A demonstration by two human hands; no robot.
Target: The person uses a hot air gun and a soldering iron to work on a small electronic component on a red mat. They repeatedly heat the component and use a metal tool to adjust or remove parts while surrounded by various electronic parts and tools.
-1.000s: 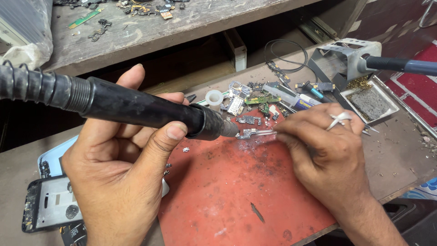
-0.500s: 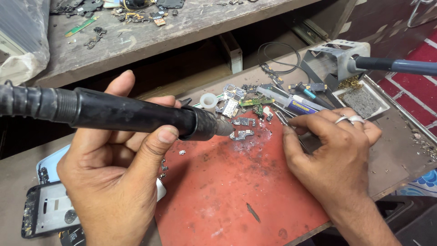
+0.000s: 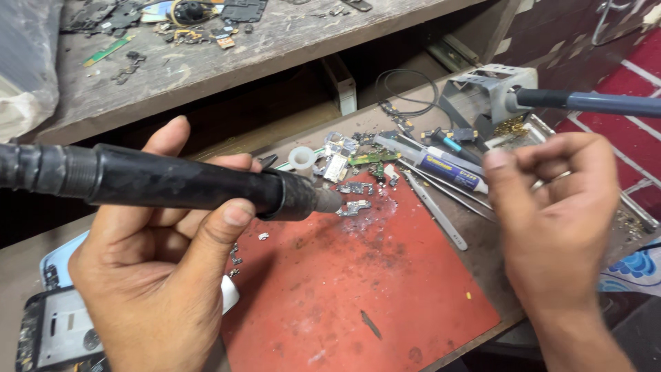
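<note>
My left hand (image 3: 148, 275) grips a black hot-air wand (image 3: 179, 184) with a ribbed hose running off to the left. Its nozzle points right at a small metal circuit part (image 3: 356, 206) lying on the red work mat (image 3: 358, 289). My right hand (image 3: 554, 220) hovers above the mat's right edge with fingers loosely curled and nothing visible in them; a ring shows on one finger. Metal tweezers (image 3: 435, 210) lie on the bench just left of that hand.
Small boards and metal shields (image 3: 341, 162) litter the mat's far edge, beside a syringe tube (image 3: 447, 169) and a white cap (image 3: 302, 158). A soldering iron rests in its stand (image 3: 496, 96) at right. An opened phone (image 3: 58, 331) lies at lower left. A cluttered shelf (image 3: 206, 48) runs behind.
My right hand has let go of the tweezers, lifted off the mat and drawn back to the right. The wand has stayed aimed at the small part.
</note>
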